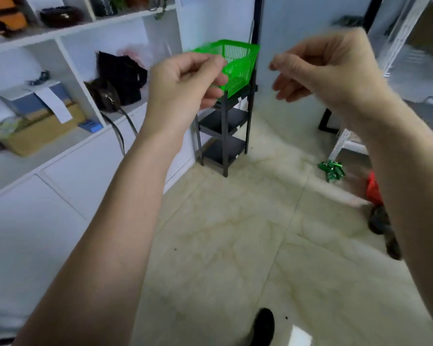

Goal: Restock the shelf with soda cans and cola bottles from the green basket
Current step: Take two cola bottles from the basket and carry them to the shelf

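Observation:
A green basket stands on top of a small black three-tier rack in the room's corner. What it holds is hidden from here. My left hand is raised in front of the basket's left side, fingers loosely curled with nothing in them. My right hand is raised to the right of the basket, fingers relaxed and half bent, also holding nothing. A cluster of green soda cans lies on the floor at the right. The frame is motion-blurred.
A white wall shelf unit on the left holds black bags and a cardboard box. A white metal rack stands at the right, with a red object on the floor. Pale tiled floor lies ahead.

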